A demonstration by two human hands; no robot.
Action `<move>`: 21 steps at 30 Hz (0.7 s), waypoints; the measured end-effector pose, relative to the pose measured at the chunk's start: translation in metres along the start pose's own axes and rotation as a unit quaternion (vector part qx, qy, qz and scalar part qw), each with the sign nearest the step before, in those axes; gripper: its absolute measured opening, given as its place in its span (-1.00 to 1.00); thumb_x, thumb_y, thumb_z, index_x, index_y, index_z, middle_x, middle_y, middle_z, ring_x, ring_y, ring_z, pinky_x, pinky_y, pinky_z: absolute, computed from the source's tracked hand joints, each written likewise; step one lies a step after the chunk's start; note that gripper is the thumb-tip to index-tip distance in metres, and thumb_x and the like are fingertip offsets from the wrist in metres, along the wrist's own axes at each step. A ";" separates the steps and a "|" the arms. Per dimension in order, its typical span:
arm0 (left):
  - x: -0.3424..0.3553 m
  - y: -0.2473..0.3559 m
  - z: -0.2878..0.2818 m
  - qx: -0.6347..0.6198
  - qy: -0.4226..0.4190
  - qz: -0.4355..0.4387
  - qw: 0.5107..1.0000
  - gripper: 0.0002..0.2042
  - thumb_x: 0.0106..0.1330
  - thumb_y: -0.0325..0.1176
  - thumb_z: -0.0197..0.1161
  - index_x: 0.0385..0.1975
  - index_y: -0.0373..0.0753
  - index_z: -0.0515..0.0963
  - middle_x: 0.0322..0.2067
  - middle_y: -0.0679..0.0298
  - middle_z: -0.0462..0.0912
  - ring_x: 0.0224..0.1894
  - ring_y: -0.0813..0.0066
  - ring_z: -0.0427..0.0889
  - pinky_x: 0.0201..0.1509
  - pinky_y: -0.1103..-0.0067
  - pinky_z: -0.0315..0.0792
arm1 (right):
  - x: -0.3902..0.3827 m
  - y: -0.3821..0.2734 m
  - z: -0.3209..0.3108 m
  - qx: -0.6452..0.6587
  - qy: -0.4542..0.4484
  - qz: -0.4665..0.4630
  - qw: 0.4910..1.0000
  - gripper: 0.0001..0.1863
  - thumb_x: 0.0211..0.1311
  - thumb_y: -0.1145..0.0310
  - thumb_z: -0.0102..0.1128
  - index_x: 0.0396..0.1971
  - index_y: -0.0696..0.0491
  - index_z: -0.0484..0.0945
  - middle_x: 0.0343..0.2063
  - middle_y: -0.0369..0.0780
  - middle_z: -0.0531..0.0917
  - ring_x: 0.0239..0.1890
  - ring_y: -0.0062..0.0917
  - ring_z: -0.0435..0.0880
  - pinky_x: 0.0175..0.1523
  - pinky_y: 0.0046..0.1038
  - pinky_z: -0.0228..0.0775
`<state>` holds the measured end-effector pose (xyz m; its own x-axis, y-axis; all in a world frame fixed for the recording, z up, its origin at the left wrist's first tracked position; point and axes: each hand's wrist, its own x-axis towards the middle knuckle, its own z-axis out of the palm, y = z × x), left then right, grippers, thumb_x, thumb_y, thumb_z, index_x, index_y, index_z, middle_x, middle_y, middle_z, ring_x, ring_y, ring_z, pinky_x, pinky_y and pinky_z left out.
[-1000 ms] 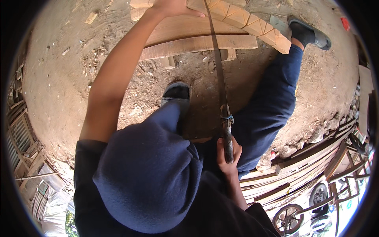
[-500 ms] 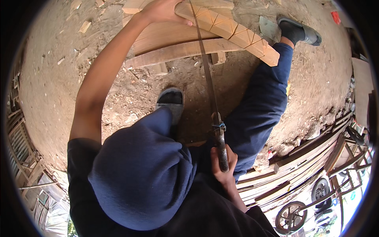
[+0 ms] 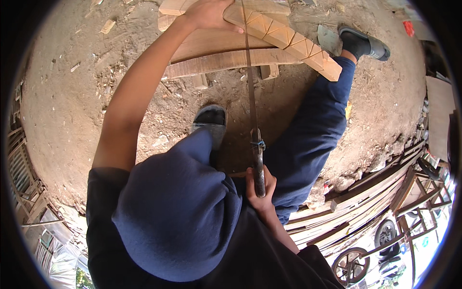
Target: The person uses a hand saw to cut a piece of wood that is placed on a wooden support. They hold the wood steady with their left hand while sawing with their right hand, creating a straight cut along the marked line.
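Wooden and notched, a beam (image 3: 288, 40) is slanting over the far bench (image 3: 211, 45). On my feed I'm watching the right hand (image 3: 267, 195) gripping a handsaw (image 3: 251, 91) by its handle, the blade crossing the beam's left end. The left hand (image 3: 209, 14) is touching that end; I can't tell whether its cropped fingers are closing.
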<state>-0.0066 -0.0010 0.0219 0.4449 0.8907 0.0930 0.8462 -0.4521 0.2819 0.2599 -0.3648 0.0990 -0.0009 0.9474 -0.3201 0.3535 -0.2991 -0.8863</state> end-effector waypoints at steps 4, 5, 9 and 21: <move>-0.001 -0.006 0.005 0.022 0.012 -0.002 1.000 0.01 -0.19 0.34 0.39 0.07 -0.51 0.41 0.16 -0.21 0.39 0.27 -0.08 0.32 0.36 0.27 0.21 | -0.015 -0.011 -0.007 0.002 0.009 0.012 1.000 -0.80 0.25 0.52 0.16 -0.55 0.15 0.39 -0.74 -0.34 0.36 -0.64 -0.80 0.26 -0.56 -0.58 0.12; -0.002 -0.009 0.011 0.023 0.016 -0.001 1.000 0.01 -0.19 0.35 0.39 0.08 -0.51 0.40 0.17 -0.21 0.38 0.27 -0.08 0.31 0.37 0.27 0.20 | -0.019 -0.012 -0.010 -0.003 0.010 0.021 1.000 -0.81 0.26 0.51 0.16 -0.54 0.15 0.39 -0.72 -0.35 0.36 -0.60 -0.80 0.25 -0.54 -0.58 0.11; -0.003 0.007 0.004 0.030 -0.006 -0.025 0.999 0.04 -0.18 0.35 0.40 0.12 -0.51 0.37 0.21 -0.21 0.34 0.30 -0.09 0.27 0.39 0.29 0.17 | -0.001 -0.016 0.002 -0.005 0.001 0.045 0.999 -0.78 0.27 0.50 0.17 -0.56 0.15 0.37 -0.73 -0.37 0.34 -0.63 -0.80 0.24 -0.56 -0.60 0.09; -0.001 0.000 0.004 0.027 -0.017 -0.032 0.999 0.01 -0.19 0.22 0.46 0.17 -0.49 0.33 0.21 -0.16 0.35 0.29 -0.05 0.29 0.38 0.29 0.19 | 0.011 -0.023 0.009 0.035 0.002 0.013 0.999 -0.77 0.27 0.51 0.18 -0.57 0.14 0.37 -0.75 -0.34 0.35 -0.66 -0.80 0.24 -0.60 -0.56 0.08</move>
<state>-0.0055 -0.0020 0.0177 0.3982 0.9163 0.0431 0.8876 -0.3968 0.2340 0.2431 -0.3484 0.1124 0.0117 0.9396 -0.3421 0.2876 -0.3308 -0.8988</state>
